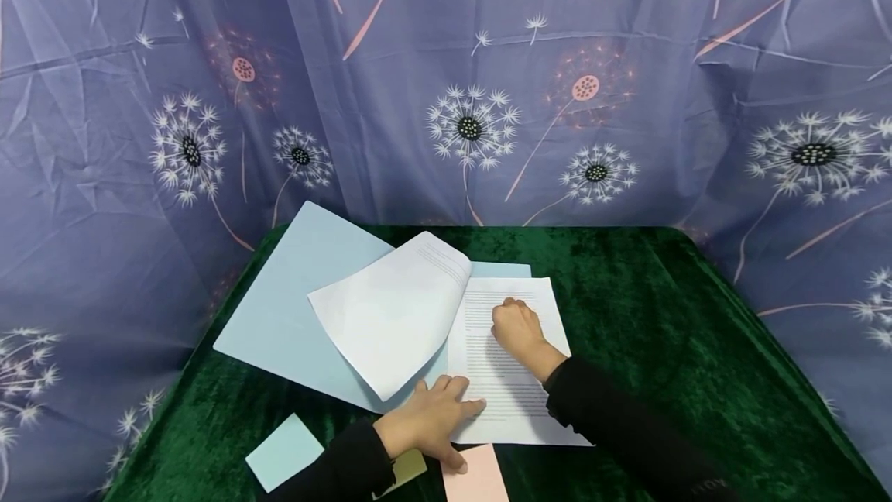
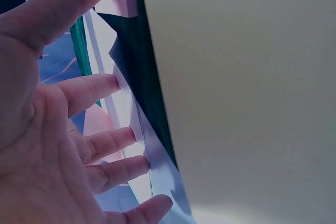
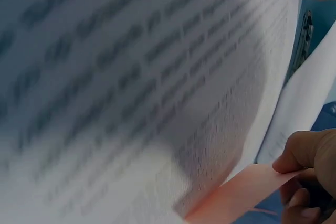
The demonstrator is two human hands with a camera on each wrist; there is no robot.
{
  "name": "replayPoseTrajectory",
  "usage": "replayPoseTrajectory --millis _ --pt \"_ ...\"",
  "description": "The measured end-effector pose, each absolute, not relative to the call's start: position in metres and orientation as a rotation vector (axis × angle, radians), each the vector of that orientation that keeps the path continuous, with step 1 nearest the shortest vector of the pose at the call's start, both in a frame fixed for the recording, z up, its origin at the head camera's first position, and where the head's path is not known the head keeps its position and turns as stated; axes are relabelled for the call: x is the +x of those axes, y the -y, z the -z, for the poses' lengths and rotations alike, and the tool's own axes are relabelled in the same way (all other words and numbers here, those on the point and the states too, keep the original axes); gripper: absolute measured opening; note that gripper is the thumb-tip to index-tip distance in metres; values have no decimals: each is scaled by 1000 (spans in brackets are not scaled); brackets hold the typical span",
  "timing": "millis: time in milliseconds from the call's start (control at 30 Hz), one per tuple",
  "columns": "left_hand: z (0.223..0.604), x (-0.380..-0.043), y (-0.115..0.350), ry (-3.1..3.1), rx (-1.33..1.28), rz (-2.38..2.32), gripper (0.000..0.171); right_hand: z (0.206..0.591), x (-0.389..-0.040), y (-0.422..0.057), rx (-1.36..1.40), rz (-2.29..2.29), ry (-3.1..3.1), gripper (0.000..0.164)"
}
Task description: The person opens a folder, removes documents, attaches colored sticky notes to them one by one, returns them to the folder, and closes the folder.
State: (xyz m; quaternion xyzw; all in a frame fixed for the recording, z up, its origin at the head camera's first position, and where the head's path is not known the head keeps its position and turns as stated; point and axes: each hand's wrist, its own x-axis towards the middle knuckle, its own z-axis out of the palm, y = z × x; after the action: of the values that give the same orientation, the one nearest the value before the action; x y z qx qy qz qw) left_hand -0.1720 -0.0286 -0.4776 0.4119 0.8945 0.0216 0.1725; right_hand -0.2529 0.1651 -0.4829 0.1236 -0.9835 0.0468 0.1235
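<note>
A printed page [image 1: 516,362] lies on a light blue folder [image 1: 268,308], and a turned-back sheaf of sheets [image 1: 383,316] curls to its left. My left hand [image 1: 435,417] is spread, fingertips on the page's lower left edge and thumb on a pink sticky-note pad [image 1: 481,479]. The left wrist view shows its fingers [image 2: 113,145] extended along the paper edges. Over the upper page is my right hand [image 1: 519,328]. In the right wrist view its thumb and fingers pinch a pink sticky note [image 3: 236,195], which overlaps the print; the head view hides this note behind the hand.
A light blue sticky-note pad [image 1: 284,452] lies at the front left. An olive-yellow pad [image 1: 407,467] is partly under the left wrist. A green velvet cloth [image 1: 669,347] covers the table, with a dandelion-print curtain [image 1: 390,115] behind. A metal fastener [image 3: 304,40] shows beside the page.
</note>
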Motion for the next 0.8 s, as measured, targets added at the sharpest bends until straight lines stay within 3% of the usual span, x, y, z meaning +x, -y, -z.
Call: replayPoseTrajectory --millis 300,600,800 --pt "480 -173 29 -2540 1182 -59 87 497 -249 -160 364 -210 2929 10" --pt "480 -174 31 -2546 1185 -88 87 496 -241 -173 469 -356 2982 29" --pt "479 -174 32 -2555 1195 -126 87 496 -238 -184 489 -437 3044 19"
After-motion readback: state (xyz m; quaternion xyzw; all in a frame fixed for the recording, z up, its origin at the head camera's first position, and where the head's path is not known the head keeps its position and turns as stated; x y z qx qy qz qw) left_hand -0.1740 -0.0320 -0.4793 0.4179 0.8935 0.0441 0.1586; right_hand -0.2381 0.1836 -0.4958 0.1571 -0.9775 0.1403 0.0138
